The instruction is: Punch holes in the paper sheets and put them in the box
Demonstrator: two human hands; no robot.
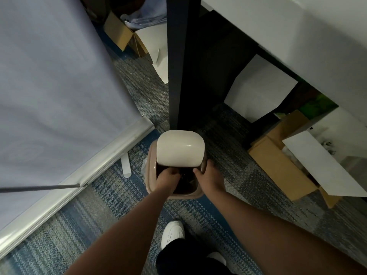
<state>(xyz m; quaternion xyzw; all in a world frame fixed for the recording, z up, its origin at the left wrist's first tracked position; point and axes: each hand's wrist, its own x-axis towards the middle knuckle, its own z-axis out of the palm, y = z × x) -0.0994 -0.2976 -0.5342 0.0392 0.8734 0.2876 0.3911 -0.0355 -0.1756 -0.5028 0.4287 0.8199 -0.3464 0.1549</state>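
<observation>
Hands met at one bin point(152, 153) on the floor. The left hand point(168, 176) dipped into its dark opening at 6 o'clock of the lid point(180, 148), fingers curled; whether it held anything could not be told. The right hand point(210, 175) gripped the rim at 3 o'clock, thumb inside, fingers outside. The bin was rounded tan plastic, its single lid glossy cream and tilted. Two brown cardboard boxes stood on the floor: the near box point(278, 167) at 3 o'clock of the bin with a flat white sheet point(321, 167) across it, the far box point(117, 34) at 11 o'clock beside a second white sheet point(156, 42). Striped blue-grey carpet point(111, 205) lay beneath.
</observation>
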